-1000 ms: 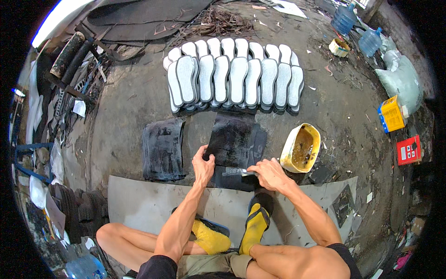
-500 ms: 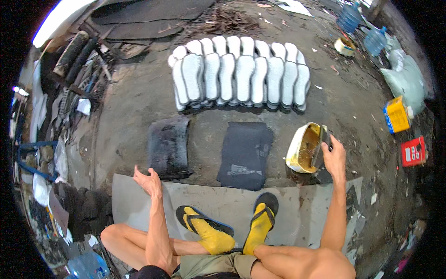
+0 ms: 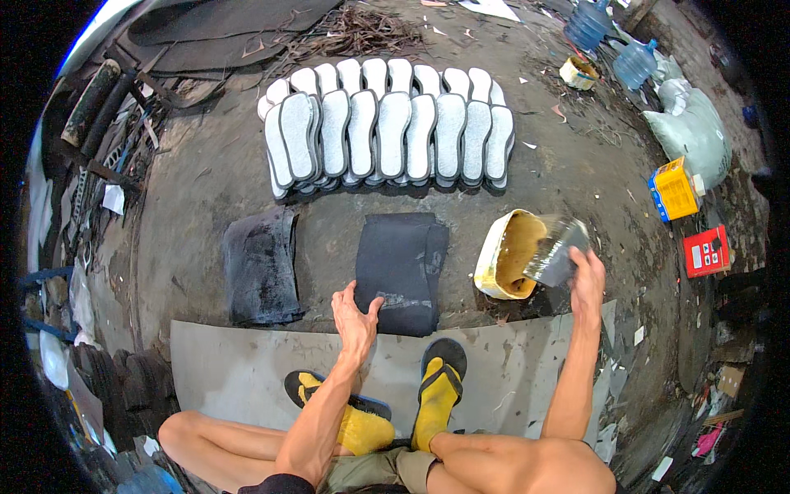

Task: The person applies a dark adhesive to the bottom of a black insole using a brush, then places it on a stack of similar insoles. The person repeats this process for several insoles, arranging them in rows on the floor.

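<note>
My right hand (image 3: 587, 280) grips a flat dark spreader (image 3: 553, 257) by its edge. The blade is wet and shiny and tilts over the right rim of a cut-open white tub (image 3: 484, 267) with a yellow-brown, glue-like coating inside. My left hand (image 3: 355, 319) is open, thumb and fingers apart, at the near left edge of a stack of black sheets (image 3: 403, 255); whether the fingertips touch it I cannot tell. Another stack of black sheets (image 3: 262, 267), scuffed on top, lies to the left.
White-topped, dark-edged insoles (image 3: 393, 136) lie in two overlapping rows beyond the sheets. A grey mat (image 3: 239, 362) spreads under my sandalled feet. To the right are a yellow container (image 3: 676, 189), a red box (image 3: 706, 251) and a pale sack (image 3: 695, 136). Scrap lines the left side.
My left hand has moved right, from beside the left stack to the middle one. My right hand has raised the spreader from inside the tub and tilted its face. The view has shifted slightly.
</note>
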Demonstrator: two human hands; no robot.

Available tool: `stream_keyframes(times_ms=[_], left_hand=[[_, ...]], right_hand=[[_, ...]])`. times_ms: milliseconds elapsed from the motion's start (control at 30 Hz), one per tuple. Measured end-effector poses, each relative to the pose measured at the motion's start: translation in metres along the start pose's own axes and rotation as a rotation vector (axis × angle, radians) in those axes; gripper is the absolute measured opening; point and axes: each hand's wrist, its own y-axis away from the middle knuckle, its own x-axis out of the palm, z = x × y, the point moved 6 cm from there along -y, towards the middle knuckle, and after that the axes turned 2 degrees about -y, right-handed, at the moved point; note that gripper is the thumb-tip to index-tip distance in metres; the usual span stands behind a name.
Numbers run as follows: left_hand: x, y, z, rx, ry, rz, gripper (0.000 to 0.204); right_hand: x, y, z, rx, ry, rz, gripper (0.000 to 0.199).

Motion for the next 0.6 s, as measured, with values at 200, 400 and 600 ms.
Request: stream_keyframes(times_ms=[200,400,600], left_hand=[[-0.015,0.001,-0.026,0.188,-0.09,-0.204,0.064],[-0.002,-0.002,-0.029,-0.11,0.369,0.034,0.056],[0.005,0.002,-0.027,-0.122,0.236,0.012,0.042]], right_hand=[[0.093,0.138,0.008,0.233,0.347,0.494,0.042],[0.202,0.134,0.155,-0.273,0.023,0.592,0.04],[0.296,0.104,0.004,-0.4,0.574,0.403,0.041]])
